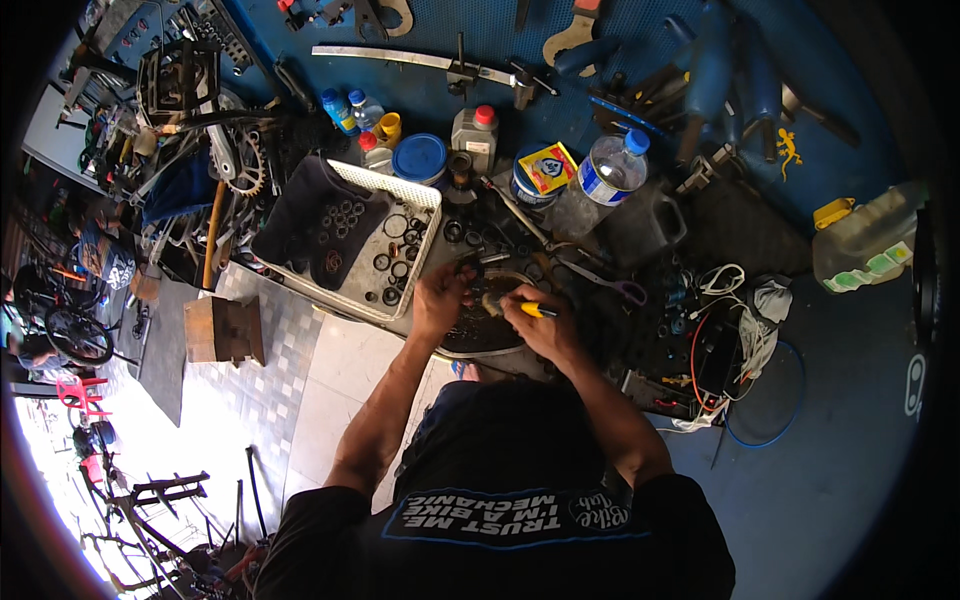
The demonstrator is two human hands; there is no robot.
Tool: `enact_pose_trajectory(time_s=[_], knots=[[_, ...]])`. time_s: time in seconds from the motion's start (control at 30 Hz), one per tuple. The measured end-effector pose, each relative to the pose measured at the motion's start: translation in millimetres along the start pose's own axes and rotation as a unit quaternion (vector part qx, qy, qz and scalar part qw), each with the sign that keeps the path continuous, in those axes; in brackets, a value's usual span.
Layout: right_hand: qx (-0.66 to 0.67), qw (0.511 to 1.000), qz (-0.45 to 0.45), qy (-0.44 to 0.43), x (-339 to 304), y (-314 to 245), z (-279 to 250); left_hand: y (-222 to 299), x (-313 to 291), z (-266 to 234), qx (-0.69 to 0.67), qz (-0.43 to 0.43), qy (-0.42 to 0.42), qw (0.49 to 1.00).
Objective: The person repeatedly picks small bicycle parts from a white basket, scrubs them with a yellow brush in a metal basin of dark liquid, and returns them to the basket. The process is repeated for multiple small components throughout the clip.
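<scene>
My right hand [541, 324] is closed around a brush with a yellow and black handle [540, 310]. Its pale bristles point left, towards my other hand. The fingers of my left hand [438, 303] are bent round a small dark metal part [467, 268], mostly hidden, whose kind I cannot make out. Both hands are over a round pan [485, 352] with a dark inside at the bench's front edge. Left of them, a white plastic basket [432, 222] holds a dark cloth [305, 235] with several small rings on it and more black rings beside it.
Bottles and tubs, including a blue-lidded tub [419, 158] and a large clear bottle [603, 190], line the bench's back. Purple-handled scissors [610, 283] lie right of the pan. Cables [725, 310] lie at the far right; a wooden box [222, 330] stands at left.
</scene>
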State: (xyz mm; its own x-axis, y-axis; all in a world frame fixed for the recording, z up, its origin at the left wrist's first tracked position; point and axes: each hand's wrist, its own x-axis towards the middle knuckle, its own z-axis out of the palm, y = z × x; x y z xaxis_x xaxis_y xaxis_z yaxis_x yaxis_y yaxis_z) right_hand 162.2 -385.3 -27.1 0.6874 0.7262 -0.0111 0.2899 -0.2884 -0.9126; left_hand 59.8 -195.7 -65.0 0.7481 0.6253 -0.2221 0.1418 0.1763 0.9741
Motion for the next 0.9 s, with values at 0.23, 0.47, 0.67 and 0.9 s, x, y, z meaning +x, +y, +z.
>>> enact_pose_trajectory(time_s=[0.23, 0.47, 0.67, 0.9], knots=[[-0.094, 0.992, -0.077, 0.019, 8, 10, -20, 2, 3, -5, 0.022, -0.038, -0.025, 0.999], [-0.035, 0.978, -0.194, 0.071, 27, -18, 0, 23, -8, 0, 0.211, 0.027, -0.02, 0.977], [-0.003, 0.974, -0.215, 0.069, 24, -42, 5, 13, -6, 0, 0.333, 0.095, -0.013, 0.938], [-0.055, 0.982, -0.156, 0.092, 15, -57, -4, 0, -5, 2, 0.345, 0.204, 0.021, 0.916]])
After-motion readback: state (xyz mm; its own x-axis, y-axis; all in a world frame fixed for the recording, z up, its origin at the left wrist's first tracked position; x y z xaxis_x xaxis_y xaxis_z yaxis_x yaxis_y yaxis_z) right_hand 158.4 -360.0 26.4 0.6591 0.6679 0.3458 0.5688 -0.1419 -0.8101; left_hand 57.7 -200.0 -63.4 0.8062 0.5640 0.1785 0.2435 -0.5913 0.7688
